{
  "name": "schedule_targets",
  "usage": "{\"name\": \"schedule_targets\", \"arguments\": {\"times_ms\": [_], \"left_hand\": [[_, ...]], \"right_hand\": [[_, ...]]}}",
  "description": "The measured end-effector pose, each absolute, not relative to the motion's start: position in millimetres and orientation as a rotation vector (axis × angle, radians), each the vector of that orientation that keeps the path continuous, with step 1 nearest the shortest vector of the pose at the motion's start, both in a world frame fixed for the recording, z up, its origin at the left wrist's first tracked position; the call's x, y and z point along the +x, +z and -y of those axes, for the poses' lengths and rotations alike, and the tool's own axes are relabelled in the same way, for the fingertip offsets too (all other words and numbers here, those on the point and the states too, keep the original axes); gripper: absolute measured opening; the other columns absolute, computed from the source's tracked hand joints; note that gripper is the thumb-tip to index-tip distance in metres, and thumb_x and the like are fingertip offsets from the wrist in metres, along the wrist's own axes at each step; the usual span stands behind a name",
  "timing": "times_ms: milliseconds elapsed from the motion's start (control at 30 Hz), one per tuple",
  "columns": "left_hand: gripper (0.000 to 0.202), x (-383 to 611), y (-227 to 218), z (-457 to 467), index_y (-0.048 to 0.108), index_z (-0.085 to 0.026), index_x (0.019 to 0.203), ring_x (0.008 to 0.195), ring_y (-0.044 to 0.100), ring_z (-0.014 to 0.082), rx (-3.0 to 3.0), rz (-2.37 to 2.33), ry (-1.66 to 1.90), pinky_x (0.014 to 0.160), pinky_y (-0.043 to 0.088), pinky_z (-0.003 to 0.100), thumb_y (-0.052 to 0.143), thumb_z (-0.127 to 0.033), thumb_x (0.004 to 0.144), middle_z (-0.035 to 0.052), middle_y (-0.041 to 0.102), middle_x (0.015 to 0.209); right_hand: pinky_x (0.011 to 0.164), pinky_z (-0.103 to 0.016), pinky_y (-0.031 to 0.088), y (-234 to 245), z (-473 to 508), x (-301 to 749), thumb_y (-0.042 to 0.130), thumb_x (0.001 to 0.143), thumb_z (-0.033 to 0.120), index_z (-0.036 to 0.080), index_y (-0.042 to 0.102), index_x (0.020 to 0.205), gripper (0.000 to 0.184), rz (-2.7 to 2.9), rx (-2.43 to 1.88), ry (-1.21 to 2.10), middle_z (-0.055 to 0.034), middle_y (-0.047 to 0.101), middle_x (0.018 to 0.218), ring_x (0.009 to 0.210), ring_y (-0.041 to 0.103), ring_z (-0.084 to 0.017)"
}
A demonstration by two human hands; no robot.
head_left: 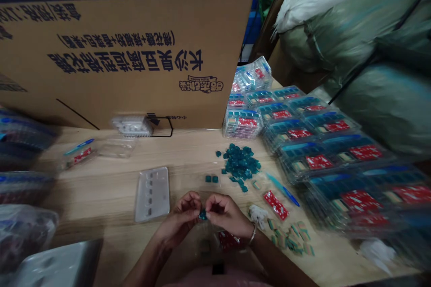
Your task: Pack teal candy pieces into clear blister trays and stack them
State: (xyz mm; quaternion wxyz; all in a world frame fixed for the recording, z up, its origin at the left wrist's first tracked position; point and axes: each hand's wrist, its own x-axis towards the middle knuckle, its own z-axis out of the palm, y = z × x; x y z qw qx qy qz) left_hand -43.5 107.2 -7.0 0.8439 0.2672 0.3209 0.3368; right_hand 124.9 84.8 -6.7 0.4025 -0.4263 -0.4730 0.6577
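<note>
My left hand (184, 215) and my right hand (226, 211) meet at the front of the table, fingertips pinched on one small teal wrapped piece (202, 215) between them. Just beyond the fingers, two teal squares (211, 179) lie side by side, seemingly in clear plastic whose outline is hard to see. Further right is a loose pile of teal pieces (240, 162). Below my right wrist, partly covered, shows a red packet with white marks (229, 239). Another red packet (276, 205) rests to the right, beside a blue pen-like stick (284, 189).
A large printed carton (134, 94) stands across the back. Stacked filled clear boxes (316, 161) line the right side. At left lie a white moulded tray (153, 193) and an open clear case (79, 154). Small beige-green pieces (292, 237) are scattered at front right, near crumpled white plastic (258, 215).
</note>
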Motion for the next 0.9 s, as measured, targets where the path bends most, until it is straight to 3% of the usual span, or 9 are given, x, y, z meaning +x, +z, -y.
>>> {"name": "schedule_targets", "arguments": {"times_ms": [133,267,367,633,800,900], "left_hand": [[0.034,-40.3,-9.3,-121.6,0.057,-0.017,0.081,0.060,0.049,0.0072,0.649,-0.746,0.695,0.060,0.036,0.020,0.081,-0.021,0.057,-0.0044,0.054,0.065],[0.032,-31.1,-3.8,-141.5,0.057,-0.016,0.075,0.057,0.046,0.0061,0.798,-0.889,0.844,0.059,0.035,0.019,0.081,-0.020,0.054,-0.0057,0.054,0.061],[0.031,-25.6,-1.1,-152.9,0.058,-0.016,0.074,0.058,0.047,0.0069,0.833,-0.924,0.886,0.058,0.036,0.020,0.080,-0.019,0.052,-0.0059,0.054,0.061],[0.037,-24.5,-7.1,-167.8,0.058,-0.019,0.081,0.064,0.053,0.0092,0.703,-0.848,0.930,0.065,0.041,0.023,0.078,-0.017,0.051,-0.0051,0.056,0.069],[0.022,-27.1,-26.4,-179.1,0.060,-0.019,0.075,0.066,0.053,0.0137,1.343,-1.239,1.026,0.066,0.040,0.026,0.064,-0.007,0.057,-0.0025,0.056,0.068],[0.026,-30.1,-36.2,-182.5,0.062,-0.020,0.074,0.069,0.053,0.0162,1.668,-1.292,0.962,0.067,0.041,0.028,0.055,0.000,0.059,-0.0002,0.056,0.071]], "right_hand": [[0.055,-0.021,0.035,-4.8,-93.5,132.0,0.057,0.071,0.018,0.017,0.054,0.074,0.004,1.407,-1.179,1.539,0.0040,0.050,0.065,0.058,0.043,-0.008],[0.066,-0.023,0.040,-1.5,-112.1,134.9,0.060,0.065,0.011,0.018,0.056,0.076,0.014,1.653,-1.229,1.161,0.0017,0.053,0.076,0.070,0.050,-0.011],[0.064,-0.023,0.041,-3.3,-125.7,131.8,0.058,0.066,0.007,0.018,0.057,0.077,0.016,1.745,-1.281,0.984,0.0025,0.053,0.073,0.066,0.052,-0.011],[0.060,-0.023,0.044,-13.5,-149.1,137.3,0.065,0.075,0.026,0.019,0.067,0.083,0.012,1.679,-1.233,1.056,-0.0005,0.064,0.074,0.065,0.057,-0.012],[0.071,-0.029,0.044,-15.4,-163.5,136.0,0.062,0.077,0.014,0.017,0.068,0.084,0.010,2.146,-1.487,0.683,-0.0053,0.064,0.082,0.076,0.058,-0.017],[0.076,-0.033,0.042,-15.4,-168.9,122.7,0.061,0.079,0.018,0.016,0.068,0.081,0.008,2.378,-1.602,0.454,-0.0087,0.063,0.086,0.081,0.058,-0.020]]}}
